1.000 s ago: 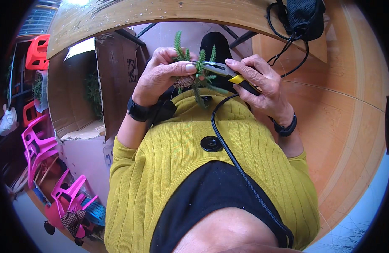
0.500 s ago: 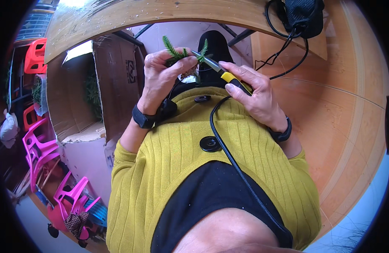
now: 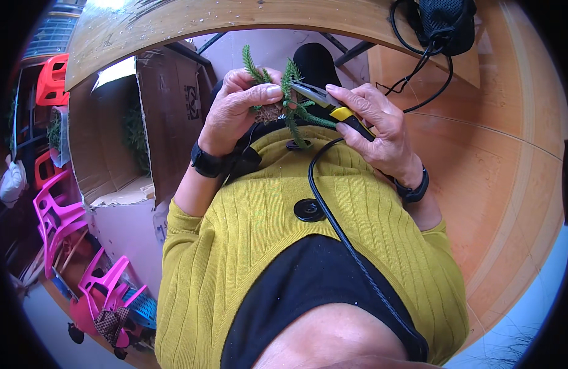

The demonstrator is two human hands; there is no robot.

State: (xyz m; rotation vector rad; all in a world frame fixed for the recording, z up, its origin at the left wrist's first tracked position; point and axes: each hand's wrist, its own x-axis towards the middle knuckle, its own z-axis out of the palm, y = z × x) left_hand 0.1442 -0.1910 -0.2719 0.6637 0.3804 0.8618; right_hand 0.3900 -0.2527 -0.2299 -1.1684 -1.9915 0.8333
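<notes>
A green artificial pine sprig [image 3: 291, 92] with several needled tips is pinched between the thumb and fingers of my left hand [image 3: 238, 106]. Beneath it hangs a brown, scaly piece like a pine cone [image 3: 270, 113], partly hidden by my fingers. My right hand [image 3: 377, 117] is closed around long-nose pliers [image 3: 344, 112] with yellow and black handles. The grey jaws point left and reach the sprig's stem; whether they grip it I cannot tell. One needled tip stretches right, below the pliers, toward my right fingers.
A wooden table [image 3: 235, 16] with pale specks runs across the far side. An open cardboard box [image 3: 105, 141] with greenery inside stands at the left, near pink plastic chairs [image 3: 56, 212]. At the far right a black mesh pouch [image 3: 445, 21] trails cables. A black cord [image 3: 339, 230] crosses my front.
The sprig has turned, so more of its tips now show, hanging downward and to the right. My right hand and the pliers have shifted slightly right and down.
</notes>
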